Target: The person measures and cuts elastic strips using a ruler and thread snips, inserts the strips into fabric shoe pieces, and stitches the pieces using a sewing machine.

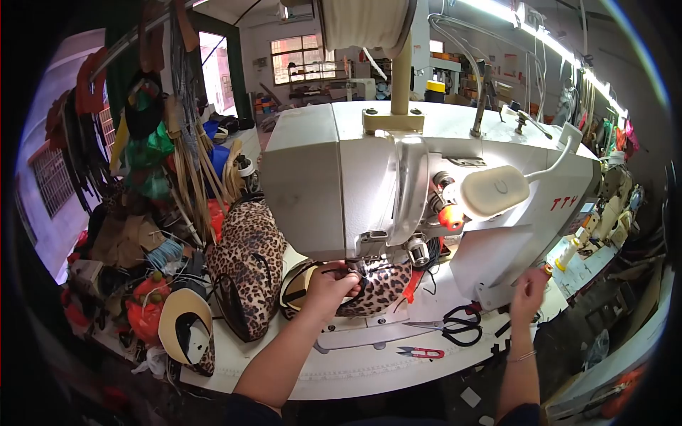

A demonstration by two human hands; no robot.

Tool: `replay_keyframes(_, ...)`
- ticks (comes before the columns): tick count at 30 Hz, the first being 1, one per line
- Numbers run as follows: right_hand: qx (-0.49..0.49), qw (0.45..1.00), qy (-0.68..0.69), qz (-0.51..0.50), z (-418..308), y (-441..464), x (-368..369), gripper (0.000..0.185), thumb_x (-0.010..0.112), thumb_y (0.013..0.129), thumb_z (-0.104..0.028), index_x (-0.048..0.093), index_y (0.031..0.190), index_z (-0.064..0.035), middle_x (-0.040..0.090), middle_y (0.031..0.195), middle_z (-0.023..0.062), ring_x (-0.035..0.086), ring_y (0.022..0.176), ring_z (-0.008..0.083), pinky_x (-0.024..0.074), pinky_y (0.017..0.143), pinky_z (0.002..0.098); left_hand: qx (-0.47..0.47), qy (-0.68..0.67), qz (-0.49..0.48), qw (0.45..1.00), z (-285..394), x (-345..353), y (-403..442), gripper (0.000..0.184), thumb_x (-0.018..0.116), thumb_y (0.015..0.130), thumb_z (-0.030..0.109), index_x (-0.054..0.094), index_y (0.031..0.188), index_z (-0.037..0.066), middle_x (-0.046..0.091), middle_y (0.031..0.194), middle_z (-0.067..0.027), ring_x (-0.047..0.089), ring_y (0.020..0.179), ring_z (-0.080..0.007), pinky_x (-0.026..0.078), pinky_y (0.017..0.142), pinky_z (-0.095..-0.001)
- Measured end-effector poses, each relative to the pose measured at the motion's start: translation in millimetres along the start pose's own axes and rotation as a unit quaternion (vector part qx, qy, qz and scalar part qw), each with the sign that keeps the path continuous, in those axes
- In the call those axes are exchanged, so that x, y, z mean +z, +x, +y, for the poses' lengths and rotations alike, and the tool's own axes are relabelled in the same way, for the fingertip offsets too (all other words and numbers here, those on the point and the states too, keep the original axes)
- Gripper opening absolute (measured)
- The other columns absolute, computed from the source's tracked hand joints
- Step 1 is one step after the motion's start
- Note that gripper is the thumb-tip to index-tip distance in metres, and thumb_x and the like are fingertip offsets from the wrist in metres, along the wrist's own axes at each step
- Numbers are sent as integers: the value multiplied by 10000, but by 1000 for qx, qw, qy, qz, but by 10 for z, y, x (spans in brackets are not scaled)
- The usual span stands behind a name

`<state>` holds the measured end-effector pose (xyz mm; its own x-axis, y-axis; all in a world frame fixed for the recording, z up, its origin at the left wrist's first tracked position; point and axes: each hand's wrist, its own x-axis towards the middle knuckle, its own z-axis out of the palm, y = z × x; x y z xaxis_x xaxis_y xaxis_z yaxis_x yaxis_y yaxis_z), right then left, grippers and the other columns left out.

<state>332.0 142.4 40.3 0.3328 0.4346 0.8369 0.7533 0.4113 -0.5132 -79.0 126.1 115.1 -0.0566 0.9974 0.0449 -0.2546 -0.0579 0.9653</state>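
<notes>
A white sewing machine (305,177) stands before me, its needle area lit. Beneath its head lies a curved leopard-print piece (380,290) with a tan lining and dark edging. My left hand (334,287) pinches this piece at its dark edge, close beside the presser foot; the fingertips are partly hidden. My right hand (528,292) is raised off the table at the machine's right side, fingers curled in; what they hold, if anything, is too small to make out. Black-handled scissors (462,326) and red thread snips (420,353) lie on the table between my forearms.
Left of the machine lies a stack of leopard-print pieces (245,259), with a tan-lined visor-shaped piece (186,323) at the table's front edge. Red bags (148,312) and cords crowd the far left. At right, a yellow bottle (567,254) stands on another table.
</notes>
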Motion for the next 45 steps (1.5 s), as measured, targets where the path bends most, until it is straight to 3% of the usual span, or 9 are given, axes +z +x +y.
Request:
replay_keyframes(4, 24, 962, -43, 270, 203, 1181, -327, 354, 472, 939, -246, 517, 1148, 35, 560, 1093, 144, 552, 994, 248, 422, 874, 331, -10, -1, 5, 1000, -27, -18, 17, 136, 607, 765, -26, 546, 885, -7, 602, 748, -67, 591, 616, -124, 487, 533, -234)
replay_keyframes(6, 49, 972, -29, 230, 820, 1881, -504, 420, 466, 934, -336, 531, 1118, 36, 565, 990, 118, 542, 966, 209, 414, 849, 292, -13, 7, 4, 1000, -8, -2, 6, 151, 609, 762, -29, 542, 895, -9, 601, 748, -67, 590, 613, -124, 486, 530, -235)
replay_keyframes(8, 277, 822, 494, -57, 1899, 2454, -682, 439, 439, 941, -361, 547, 1104, 32, 569, 985, 111, 542, 960, 179, 410, 853, 271, -13, 16, 5, 1000, -10, -7, 13, 166, 611, 759, -31, 537, 906, -11, 600, 748, -67, 590, 611, -123, 486, 528, -236)
replay_keyframes(12, 349, 912, 212, -41, 1358, 2641, -797, 442, 467, 932, -360, 546, 1159, 11, 575, 987, 94, 550, 937, 142, 404, 869, 260, 13, 9, 26, 1000, -36, 37, 13, 31, 568, 788, -6, 566, 815, 10, 592, 710, -49, 569, 576, -112, 477, 518, -219)
replay_keyframes(15, 84, 961, 261, 36, 1018, 2764, -786, 541, 509, 908, -399, 488, 1258, 14, 559, 1133, 75, 524, 1018, 125, 382, 913, 266, 14, 9, 17, 1000, -68, 8, -3, 35, 566, 792, -8, 564, 824, 7, 592, 725, -49, 570, 592, -113, 479, 526, -221)
replay_keyframes(30, 267, 899, 331, 103, 1073, 2312, -527, 460, 476, 915, -448, 578, 1060, -23, 599, 982, 50, 590, 829, 151, 472, 672, 274, 0, -22, 36, 999, -108, -1, 25, 187, 604, 767, -39, 519, 932, -13, 604, 782, -77, 593, 606, -136, 497, 518, -243)
replay_keyframes(32, 227, 879, 400, 123, 1096, 2157, -453, 415, 453, 929, -427, 579, 1022, -43, 606, 949, 49, 594, 806, 161, 471, 662, 289, 0, -23, 32, 999, -98, -4, 21, 187, 604, 763, -45, 521, 928, -17, 603, 778, -76, 593, 606, -135, 496, 521, -241)
replay_keyframes(38, 40, 960, 67, 270, 186, 1109, -163, 209, 536, 895, -158, 561, 999, 22, 556, 934, 106, 526, 906, 210, 408, 830, 313, 2, 4, 46, 999, -59, 40, -2, 78, 572, 785, -30, 537, 840, 13, 588, 734, -58, 573, 592, -127, 470, 503, -229)
replay_keyframes(45, -164, 980, -67, -92, -568, -108, -4, 112, 615, 727, 1, 585, 834, -16, 549, 898, 153, 540, 874, 295, 431, 794, 333, 3, 6, 68, 998, -32, 70, 8, 78, 576, 780, -31, 531, 830, 9, 589, 729, -67, 567, 583, -129, 462, 499, -233)
